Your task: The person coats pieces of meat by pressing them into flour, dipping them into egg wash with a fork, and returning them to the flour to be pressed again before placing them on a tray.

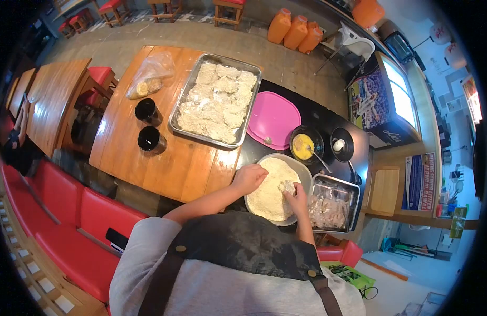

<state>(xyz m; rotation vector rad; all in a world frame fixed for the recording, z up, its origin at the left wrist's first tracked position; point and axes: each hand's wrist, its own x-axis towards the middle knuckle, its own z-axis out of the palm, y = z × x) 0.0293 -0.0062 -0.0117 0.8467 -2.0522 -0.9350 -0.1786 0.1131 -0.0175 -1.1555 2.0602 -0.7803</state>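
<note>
A wide bowl (303,175) of pale yellow breadcrumbs (267,197) sits in front of me. My right hand (296,200) is over its right side, fingers closed on a crumb-dusted piece of meat (286,187). Above the bowl's left edge is my left hand (249,179), its fingers curled in; whatever they hold, if anything, is hidden. Right of the bowl, a metal tray (354,196) contains raw meat pieces (328,211). Behind the bowl, a dark bowl (318,138) holds beaten egg (302,147) and a spoon (322,163).
A large metal tray (175,113) of breaded pieces (217,100) stands at the back, beside a pink lid (275,118). Two black cups (151,140) and a plastic bag (153,71) are on the left. A black pan (342,152) with a white egg-like item lies at right.
</note>
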